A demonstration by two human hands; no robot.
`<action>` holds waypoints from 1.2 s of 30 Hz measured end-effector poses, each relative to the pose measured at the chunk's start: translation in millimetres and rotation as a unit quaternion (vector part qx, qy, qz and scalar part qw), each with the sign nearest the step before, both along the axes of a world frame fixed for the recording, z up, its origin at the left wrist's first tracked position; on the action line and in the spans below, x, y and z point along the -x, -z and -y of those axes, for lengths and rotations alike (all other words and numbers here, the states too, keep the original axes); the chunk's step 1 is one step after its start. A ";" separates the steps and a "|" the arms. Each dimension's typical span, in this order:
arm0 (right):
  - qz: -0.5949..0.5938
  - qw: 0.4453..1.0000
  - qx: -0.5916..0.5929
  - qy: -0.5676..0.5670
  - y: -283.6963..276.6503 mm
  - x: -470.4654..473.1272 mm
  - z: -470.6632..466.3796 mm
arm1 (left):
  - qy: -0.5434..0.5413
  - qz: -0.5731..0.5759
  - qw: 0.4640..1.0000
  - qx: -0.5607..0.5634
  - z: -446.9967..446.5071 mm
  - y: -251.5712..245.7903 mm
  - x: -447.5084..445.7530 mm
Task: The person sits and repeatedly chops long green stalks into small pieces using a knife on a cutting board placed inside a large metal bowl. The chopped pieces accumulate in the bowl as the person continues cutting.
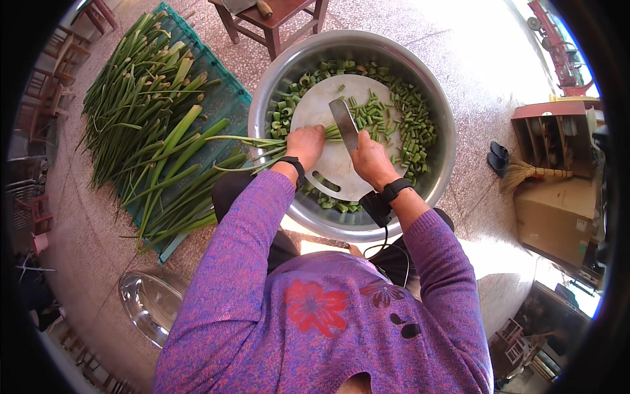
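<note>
My left hand [306, 146] presses a bunch of green onion stalks [268, 142] onto a round cutting board [322, 162]. The long ends of the bunch trail left over the rim. In my right hand [372, 160] is a knife [344, 120], its broad blade at the right end of the bunch, just beside my left fingers. Short cut pieces [369, 114] lie on the board right of the blade. The board, with a slot near its front edge, rests inside a large steel basin [433, 79]. More chopped green onion [416, 135] rings the board in the basin.
Left of the basin, a pile of whole green onions [147, 103] lies on a green mesh sheet [224, 96]. A wooden stool [275, 19] stands behind the basin. An oval metal bowl [150, 303] is at lower left. Slippers [498, 157], a straw broom [534, 171] and a cardboard box [553, 219] are right.
</note>
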State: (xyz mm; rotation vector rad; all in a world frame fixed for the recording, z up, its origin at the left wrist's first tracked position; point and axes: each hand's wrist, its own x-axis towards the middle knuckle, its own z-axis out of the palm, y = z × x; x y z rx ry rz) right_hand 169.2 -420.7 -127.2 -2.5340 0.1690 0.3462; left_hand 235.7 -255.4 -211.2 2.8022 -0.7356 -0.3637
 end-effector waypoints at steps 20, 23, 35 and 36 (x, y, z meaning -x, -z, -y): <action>-0.048 0.996 0.036 -0.072 24.8 -32.4 51.8 | -0.007 0.058 0.998 -0.039 4.3 -5.0 1.9; 0.005 0.986 0.151 -0.074 10.6 -53.9 99.9 | -0.002 0.045 0.998 -0.040 6.0 -5.4 -0.6; 0.086 0.987 -0.071 0.112 8.2 11.9 120.2 | -0.061 0.114 0.990 0.048 104.2 8.1 -2.7; 0.079 0.986 -0.075 0.127 7.8 17.9 121.3 | -0.052 0.127 0.989 0.050 102.3 9.8 -1.7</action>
